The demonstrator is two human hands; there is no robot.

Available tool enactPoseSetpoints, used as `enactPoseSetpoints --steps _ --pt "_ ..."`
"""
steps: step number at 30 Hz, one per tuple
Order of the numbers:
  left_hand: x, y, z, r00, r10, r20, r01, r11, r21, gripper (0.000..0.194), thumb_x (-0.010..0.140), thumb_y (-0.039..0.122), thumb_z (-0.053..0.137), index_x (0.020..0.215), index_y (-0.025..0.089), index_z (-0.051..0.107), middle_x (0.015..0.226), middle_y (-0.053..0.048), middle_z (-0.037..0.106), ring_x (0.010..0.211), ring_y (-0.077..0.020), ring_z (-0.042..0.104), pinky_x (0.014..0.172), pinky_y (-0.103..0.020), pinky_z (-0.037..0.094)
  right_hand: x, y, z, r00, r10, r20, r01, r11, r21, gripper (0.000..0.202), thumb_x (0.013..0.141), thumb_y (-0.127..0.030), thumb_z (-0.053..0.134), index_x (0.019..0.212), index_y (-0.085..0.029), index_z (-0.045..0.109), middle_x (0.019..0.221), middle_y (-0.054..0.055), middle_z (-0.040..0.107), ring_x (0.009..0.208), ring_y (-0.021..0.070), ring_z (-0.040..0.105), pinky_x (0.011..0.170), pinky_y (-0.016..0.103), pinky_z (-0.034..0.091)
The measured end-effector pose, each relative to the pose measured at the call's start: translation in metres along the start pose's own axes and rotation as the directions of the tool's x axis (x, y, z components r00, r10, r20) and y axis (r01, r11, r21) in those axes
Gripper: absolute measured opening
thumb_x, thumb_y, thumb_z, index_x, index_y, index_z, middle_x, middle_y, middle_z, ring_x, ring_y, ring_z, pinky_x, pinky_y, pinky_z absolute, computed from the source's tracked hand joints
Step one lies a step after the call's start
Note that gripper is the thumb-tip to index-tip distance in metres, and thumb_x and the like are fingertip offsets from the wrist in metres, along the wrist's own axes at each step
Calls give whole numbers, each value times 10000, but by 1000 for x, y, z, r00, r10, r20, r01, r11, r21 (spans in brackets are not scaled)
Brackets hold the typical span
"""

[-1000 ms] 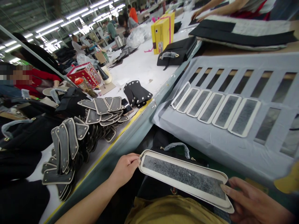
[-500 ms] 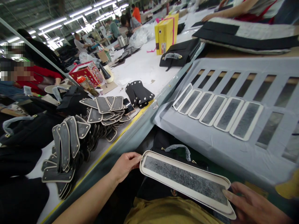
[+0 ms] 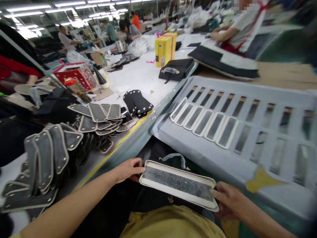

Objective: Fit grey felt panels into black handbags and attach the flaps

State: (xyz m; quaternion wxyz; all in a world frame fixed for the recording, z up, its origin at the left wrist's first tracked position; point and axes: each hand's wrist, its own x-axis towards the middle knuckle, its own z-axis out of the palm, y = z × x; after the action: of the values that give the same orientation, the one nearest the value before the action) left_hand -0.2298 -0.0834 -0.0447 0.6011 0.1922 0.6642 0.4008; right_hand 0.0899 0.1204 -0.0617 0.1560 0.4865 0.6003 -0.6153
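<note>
Low in front of my body I hold a long cream-edged bag panel (image 3: pixel 178 183) with rounded corners and a mottled dark grey middle. My left hand (image 3: pixel 131 169) pinches its left end between thumb and fingers. At the other end my right hand (image 3: pixel 226 200) grips it, thumb on the upper face and fingers underneath. Beneath the panel lies a black bag (image 3: pixel 158 150), its handle (image 3: pixel 174 158) wrapped in clear plastic. Ahead to the right, several similar cream-edged panels (image 3: pixel 208 123) rest in an overlapping row on a grey slotted sheet (image 3: pixel 168 132).
Piles of dark, pale-edged pieces (image 3: pixel 52 152) cover the left table, close to my left forearm. Black studded pieces (image 3: pixel 138 102) and a phone (image 3: pixel 126 115) lie nearby. Farther back stand a yellow box (image 3: pixel 165 49) and a folded black bag (image 3: pixel 175 69). A co-worker (image 3: pixel 237 29) works at upper right.
My view has turned right, so the tables and piles have shifted left in the picture. Both hands still hold the panel, which now appears farther left, smaller and slightly less tilted.
</note>
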Motion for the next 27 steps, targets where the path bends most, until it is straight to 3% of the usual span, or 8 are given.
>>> enactPoseSetpoints --steps 5,11,17,21,24,27 --pt "2 -4 -4 992 -102 70 91 985 145 414 690 542 660 803 170 518 635 19 577 555 -118 558 545 -258 525 -18 -5 -1 998 1 65 -16 975 224 466 697 -616 583 825 -207 402 587 -56 537 553 130 635 523 228 496" --pt "4 -4 -6 986 -103 132 82 985 153 441 673 538 680 858 166 532 608 5 600 507 -113 551 441 -197 477 -23 -10 3 1000 5 1 -6 987 163 408 737 -537 598 848 -197 401 571 -60 545 554 136 644 490 211 491" --pt "12 -12 -3 992 -54 111 47 997 65 433 643 533 688 733 179 457 523 25 578 434 -102 529 407 -185 446 -19 -17 0 1000 17 -23 -16 999 51 393 763 -520 569 894 -198 384 540 -35 586 541 151 641 495 224 488" --pt "16 -19 0 996 -6 88 11 998 -61 480 631 520 694 655 205 332 487 47 555 388 -96 504 369 -182 425 -15 -14 -1 1000 7 30 -11 989 145 495 727 -553 598 1019 -202 407 514 -62 551 533 146 625 513 236 487" --pt "16 -27 4 997 59 58 -51 990 -129 481 655 495 685 657 214 294 477 65 531 365 -89 487 356 -187 424 -17 -12 4 998 -60 6 57 970 237 598 717 -551 618 1155 -211 392 493 -93 494 502 120 584 526 231 478" --pt "13 -35 9 988 151 -12 -151 976 -159 471 693 494 660 658 215 281 460 87 478 350 -69 445 343 -172 401 -21 -10 12 986 -141 -90 160 953 259 693 710 -557 621 1243 -206 351 479 -113 445 457 97 526 517 230 468"
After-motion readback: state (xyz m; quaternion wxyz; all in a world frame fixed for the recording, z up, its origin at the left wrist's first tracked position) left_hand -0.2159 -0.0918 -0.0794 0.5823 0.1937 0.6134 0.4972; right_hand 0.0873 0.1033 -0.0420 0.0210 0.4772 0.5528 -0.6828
